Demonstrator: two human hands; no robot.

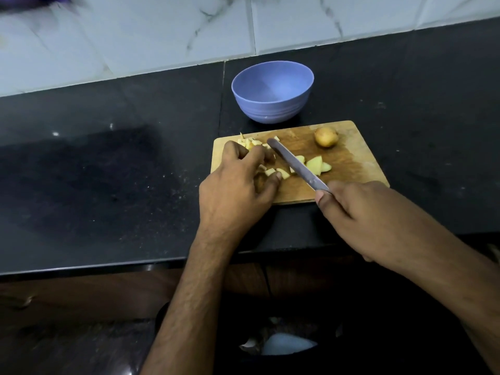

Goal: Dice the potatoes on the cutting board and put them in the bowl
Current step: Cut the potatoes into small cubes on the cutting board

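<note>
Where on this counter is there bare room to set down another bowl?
Bare counter lies left of the board, and more lies right of the bowl toward the wall. The board's left half is crowded: left hand, potato pieces and knife. A whole potato sits at its far edge.

The right hand holds a knife over the wooden board. The left hand has curled fingers on cut potato bits. One whole potato sits near the far edge. A blue bowl stands just behind the board on the black counter.
</note>
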